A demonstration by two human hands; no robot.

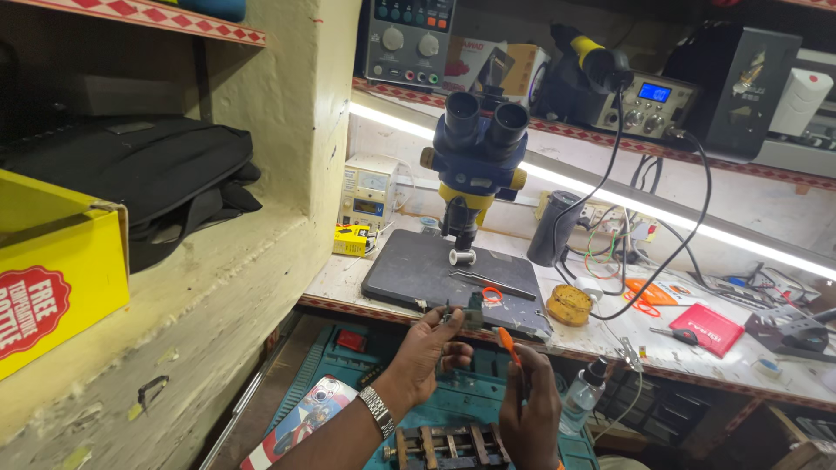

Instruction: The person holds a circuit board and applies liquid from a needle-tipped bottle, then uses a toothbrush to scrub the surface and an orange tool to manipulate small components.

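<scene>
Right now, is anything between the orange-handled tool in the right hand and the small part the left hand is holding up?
Nothing visible is. The left hand holds the small dark part at the edge of the grey work mat. The orange-handled tool in the right hand points up beside it, with only open air between them.

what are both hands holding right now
Left hand: closed on a small dark part.
Right hand: closed on an orange-handled tool.

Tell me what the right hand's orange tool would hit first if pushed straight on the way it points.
Probably the small grey part held in the left hand: the right hand aims its orange-handled tool up-left at it. Depth is unclear.
</scene>
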